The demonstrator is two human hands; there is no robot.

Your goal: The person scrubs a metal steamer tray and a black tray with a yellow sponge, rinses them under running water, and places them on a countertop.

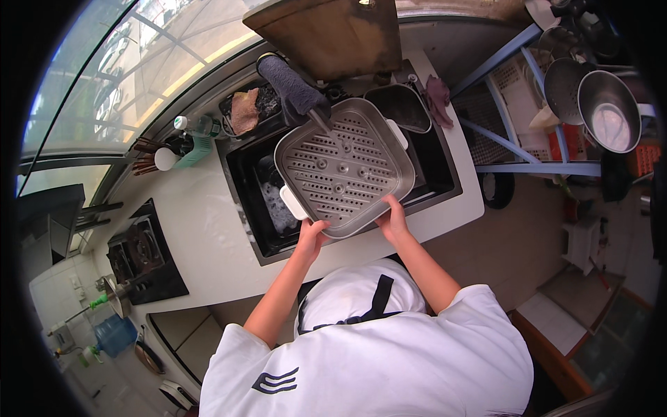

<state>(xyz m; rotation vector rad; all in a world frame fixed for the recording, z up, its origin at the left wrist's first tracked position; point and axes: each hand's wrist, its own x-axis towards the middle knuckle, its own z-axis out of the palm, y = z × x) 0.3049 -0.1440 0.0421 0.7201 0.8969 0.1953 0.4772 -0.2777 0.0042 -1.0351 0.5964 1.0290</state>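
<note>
Both my hands hold a square metal steamer tray point(342, 167) with rounded corners, rows of holes and white side handles, over a black double sink point(245, 208). My left hand point(312, 238) grips its near left corner, thumb over the rim. Further right along the near edge, my right hand point(393, 221) grips the rim in the same way. A faucet point(319, 120) wrapped in a grey cloth point(292, 86) reaches over the tray's far side. Suds point(279, 203) lie in the left basin. The tray hides much of the sink, and my fingers beneath it are out of sight.
Behind the sink are a wooden board point(333, 39), a pinkish cloth point(245, 110) on a black rack and a dark basket point(404, 107). A mauve rag point(439, 101) hangs at right. On the left stand a plastic bottle point(195, 125), a green holder point(195, 152) and a gas stove point(143, 250).
</note>
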